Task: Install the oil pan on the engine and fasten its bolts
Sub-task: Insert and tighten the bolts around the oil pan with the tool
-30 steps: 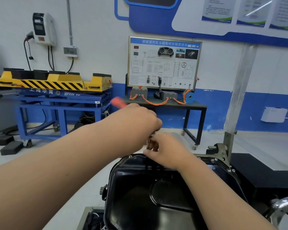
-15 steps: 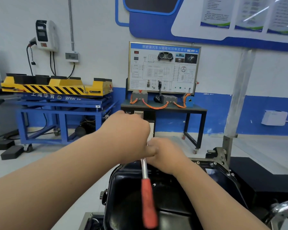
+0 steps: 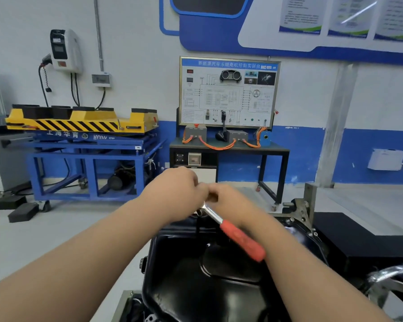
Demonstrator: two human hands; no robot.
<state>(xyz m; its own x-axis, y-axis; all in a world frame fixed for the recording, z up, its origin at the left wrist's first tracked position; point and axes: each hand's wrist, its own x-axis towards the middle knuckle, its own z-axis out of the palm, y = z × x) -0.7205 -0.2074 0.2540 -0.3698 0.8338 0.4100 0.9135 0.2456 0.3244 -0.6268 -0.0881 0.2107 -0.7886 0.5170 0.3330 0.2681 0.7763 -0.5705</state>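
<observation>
Both of the person's arms reach out over the glossy black stamped-metal oil pan (image 3: 184, 275), which sits low in the middle of the room with its hollow side up, mounted on what little of the engine shows beneath it. The hands meet right at the pan's far rim.

The chrome ratchet wrench with a red handle (image 3: 242, 242) has its head tucked between them. Its shaft slants back and to the right, and the red handle lies free across the right forearm. The right hand (image 3: 228, 201) has its grip pinched together on the head end of the wrench. The left hand (image 3: 175, 194) is balled up and pressed against the right, but its fingers are hidden from here, so I cannot tell what its grip is clamped on.

Small bolts (image 3: 315, 234) dot the pan's right flange.

Against the blue-and-white wall stand a yellow lift platform with black hazard stripes (image 3: 79, 122) on a blue steel frame, and a white framed wiring-diagram board (image 3: 228, 91) on a dark counter (image 3: 277, 150) with orange cables (image 3: 216, 147).
</observation>
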